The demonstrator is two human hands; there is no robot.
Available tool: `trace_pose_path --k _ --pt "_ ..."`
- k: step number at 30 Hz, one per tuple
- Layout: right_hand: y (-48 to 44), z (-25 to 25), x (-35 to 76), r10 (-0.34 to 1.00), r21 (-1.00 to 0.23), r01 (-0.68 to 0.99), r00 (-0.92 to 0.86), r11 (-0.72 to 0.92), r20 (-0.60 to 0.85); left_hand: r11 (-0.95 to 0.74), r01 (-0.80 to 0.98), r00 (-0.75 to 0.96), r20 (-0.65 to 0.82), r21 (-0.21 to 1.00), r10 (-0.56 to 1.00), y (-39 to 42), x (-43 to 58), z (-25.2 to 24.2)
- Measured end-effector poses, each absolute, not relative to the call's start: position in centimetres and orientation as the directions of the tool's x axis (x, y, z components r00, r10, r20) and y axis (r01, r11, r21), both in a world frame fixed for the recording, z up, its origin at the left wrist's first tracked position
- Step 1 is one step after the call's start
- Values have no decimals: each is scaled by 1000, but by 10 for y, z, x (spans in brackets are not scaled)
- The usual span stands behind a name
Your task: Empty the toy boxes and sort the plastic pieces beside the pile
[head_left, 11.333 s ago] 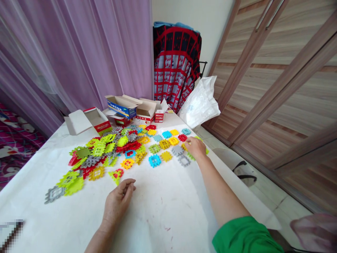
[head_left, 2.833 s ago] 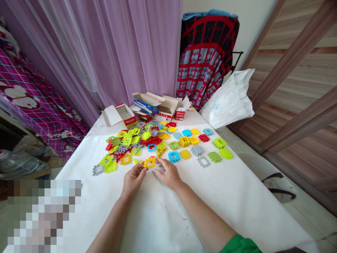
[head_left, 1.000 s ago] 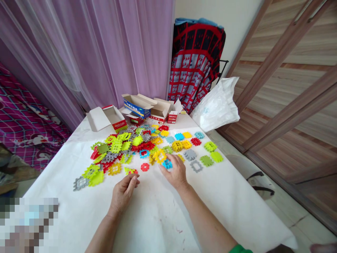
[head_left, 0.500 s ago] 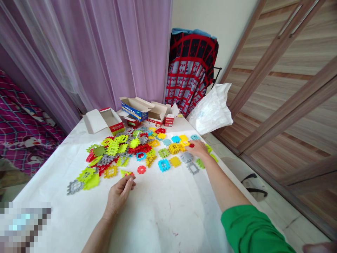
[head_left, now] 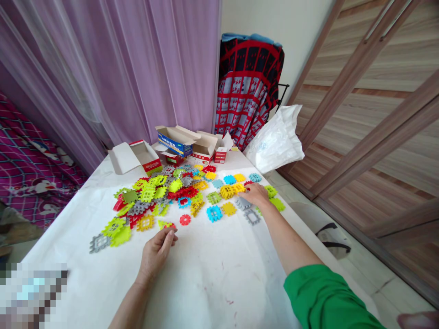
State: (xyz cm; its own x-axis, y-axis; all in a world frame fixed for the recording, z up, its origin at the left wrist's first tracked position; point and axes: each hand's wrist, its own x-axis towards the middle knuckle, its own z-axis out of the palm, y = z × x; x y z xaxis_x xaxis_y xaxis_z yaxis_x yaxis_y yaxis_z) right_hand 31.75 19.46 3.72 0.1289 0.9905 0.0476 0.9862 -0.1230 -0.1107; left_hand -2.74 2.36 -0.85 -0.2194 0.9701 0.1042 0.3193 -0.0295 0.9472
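My left hand [head_left: 158, 251] rests on the white table with its fingers curled in. Its fingertips are at a small red and yellow-green piece [head_left: 166, 225]; whatever they may hold is hidden. Out to the right, my right hand [head_left: 255, 195] is stretched over the sorted plastic pieces, fingers partly spread. Under its fingertips lies a grey square piece [head_left: 243, 204], partly covered. Just beyond the fingers shows a red piece [head_left: 248, 183]. Yellow window pieces [head_left: 227, 192] sit left of this hand, and a grey frame piece [head_left: 253, 217] lies nearer me.
A heap of interlocking plastic pieces [head_left: 147, 194] covers the table's left middle. Open cardboard boxes, one of them blue [head_left: 174, 145], stand along the back. A white plastic bag [head_left: 276, 141] hangs by the right back corner. A pixelated device-like shape [head_left: 34, 290] is at lower left.
My right hand has shifted slightly nearer and left over the grey square. The red piece seen at its fingers now shows beyond them. My left hand keeps its pose.
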Motion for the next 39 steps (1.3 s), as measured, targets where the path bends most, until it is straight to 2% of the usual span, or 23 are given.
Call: trace_pose_path --k 5,8,10,13,15,18,23,27,30,33,35,39 --pt "190 49 316 992 -122 986 122 -117 38 -31 325 -208 104 945 973 24 -29 -11" --pt "184 55 311 985 -170 978 137 -117 108 -24 345 -207 101 938 973 24 -30 -14" --pt "178 55 299 976 -267 963 95 -41 196 -20 352 -207 98 936 973 24 -30 -15" --pt "159 45 265 951 -462 872 -12 161 309 -22 344 -212 101 939 972 23 -30 -15" --pt "141 33 234 944 -568 782 -75 256 323 -30 331 -216 106 943 971 23 -29 -14" --pt "108 12 189 928 -652 672 -154 350 339 -33 315 -220 107 949 970 22 -27 -11" --pt "65 -12 147 862 -662 551 -332 507 384 -20 278 -250 92 960 964 21 -23 -11" --pt "59 -20 143 839 -631 554 -394 543 375 -22 311 -310 123 950 943 20 -28 -16" --pt "64 -24 144 846 -648 546 -379 532 375 -4 531 -423 270 847 865 21 -45 -16" --pt "66 -26 145 840 -647 538 -386 540 381 51 775 -419 451 630 788 21 -68 -14" --pt "66 -26 145 833 -636 540 -395 552 388 139 849 -409 468 509 783 20 -78 -15" --pt "65 -25 144 823 -618 546 -408 566 394 247 908 -377 402 339 835 19 -80 -18"
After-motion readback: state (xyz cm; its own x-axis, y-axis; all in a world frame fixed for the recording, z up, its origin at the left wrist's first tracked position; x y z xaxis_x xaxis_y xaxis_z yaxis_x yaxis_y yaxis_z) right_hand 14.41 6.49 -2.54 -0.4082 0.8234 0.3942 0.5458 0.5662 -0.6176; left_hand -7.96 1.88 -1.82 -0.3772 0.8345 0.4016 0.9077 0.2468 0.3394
